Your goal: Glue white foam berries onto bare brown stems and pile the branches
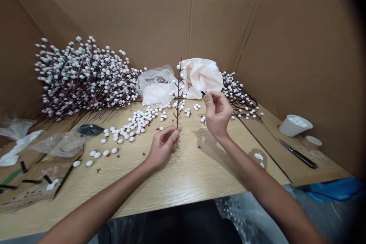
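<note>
Left hand (pixel 162 146) grips an upright berry stem (pixel 177 97), right hand (pixel 219 112) pinches a small black piece (pixel 203 92).

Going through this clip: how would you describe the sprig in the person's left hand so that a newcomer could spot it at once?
On the light wooden table, find the large heap of white-beaded branches at the back. In front of it, the person's left hand holds one short brown sprig upright. Unlike the heap, it is a single thin stem, lifted above the tabletop and sparsely beaded.

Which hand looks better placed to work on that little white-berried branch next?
Probably the right hand: it is off the branch, pinching a small black piece close beside it. The left hand seems occupied, gripping the branch's lower stem.
</note>
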